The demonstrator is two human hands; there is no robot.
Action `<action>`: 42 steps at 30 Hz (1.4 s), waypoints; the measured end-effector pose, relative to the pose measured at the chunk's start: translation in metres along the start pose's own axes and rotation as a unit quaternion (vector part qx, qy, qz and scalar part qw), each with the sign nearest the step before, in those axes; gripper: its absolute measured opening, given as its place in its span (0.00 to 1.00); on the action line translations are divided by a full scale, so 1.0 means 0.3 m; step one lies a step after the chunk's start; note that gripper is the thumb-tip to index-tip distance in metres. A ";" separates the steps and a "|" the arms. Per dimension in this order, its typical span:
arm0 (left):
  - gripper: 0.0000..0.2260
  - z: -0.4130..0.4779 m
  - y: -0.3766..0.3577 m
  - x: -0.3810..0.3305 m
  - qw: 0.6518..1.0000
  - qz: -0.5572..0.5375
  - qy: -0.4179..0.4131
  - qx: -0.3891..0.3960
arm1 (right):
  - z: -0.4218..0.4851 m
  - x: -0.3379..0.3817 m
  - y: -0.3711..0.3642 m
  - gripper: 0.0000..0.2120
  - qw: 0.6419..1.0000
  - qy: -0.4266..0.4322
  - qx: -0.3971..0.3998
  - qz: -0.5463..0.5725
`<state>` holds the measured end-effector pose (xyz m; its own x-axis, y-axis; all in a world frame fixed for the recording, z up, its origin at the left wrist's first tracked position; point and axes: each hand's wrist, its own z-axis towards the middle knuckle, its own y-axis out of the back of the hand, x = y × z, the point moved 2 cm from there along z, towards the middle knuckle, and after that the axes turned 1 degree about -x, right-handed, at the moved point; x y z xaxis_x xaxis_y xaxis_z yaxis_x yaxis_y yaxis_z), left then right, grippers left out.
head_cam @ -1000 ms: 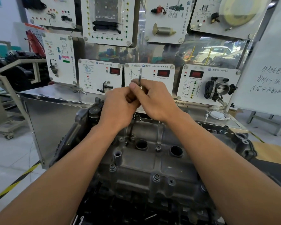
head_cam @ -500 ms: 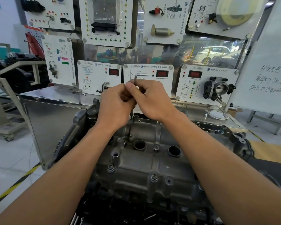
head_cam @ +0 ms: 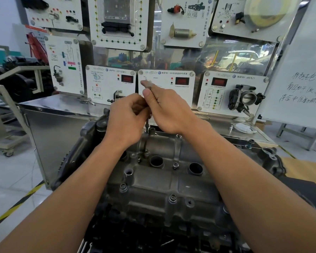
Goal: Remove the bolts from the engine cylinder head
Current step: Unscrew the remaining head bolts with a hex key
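A grey metal engine cylinder head (head_cam: 162, 181) sits in front of me, with several bolts still in it, such as one bolt (head_cam: 172, 198) near the front and another (head_cam: 175, 165) between the two round plug holes. A thin hex key (head_cam: 147, 123) stands upright in a bolt (head_cam: 147, 129) at the head's far edge. My left hand (head_cam: 128, 117) grips the key's shaft. My right hand (head_cam: 164, 106) pinches its upper end between thumb and fingers; the top of the key is blurred.
A steel bench (head_cam: 62, 114) stands behind the engine, with white training panels (head_cam: 166, 86) and a throttle body (head_cam: 246, 97) mounted on it. A whiteboard (head_cam: 299, 79) leans at the right. A wooden surface (head_cam: 303, 167) lies at the right; yellow-black floor tape (head_cam: 16, 205) at the left.
The key's bent top arm has swung round between the frames while both hands stayed on it over the same far bolt. The view has shifted slightly.
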<state>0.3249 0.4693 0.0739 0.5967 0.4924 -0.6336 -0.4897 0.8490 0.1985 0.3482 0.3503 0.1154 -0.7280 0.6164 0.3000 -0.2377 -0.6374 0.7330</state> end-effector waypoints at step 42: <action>0.04 0.010 -0.018 -0.003 0.994 0.079 0.067 -0.043 | -0.002 -0.024 -0.017 0.10 0.970 -0.014 -0.107 0.219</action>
<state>0.3287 0.4648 0.0756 0.4204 0.5836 -0.6947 -0.6272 0.7402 0.2422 0.3544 0.3489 0.1091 -0.7725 0.2755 0.5721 -0.0399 -0.9203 0.3892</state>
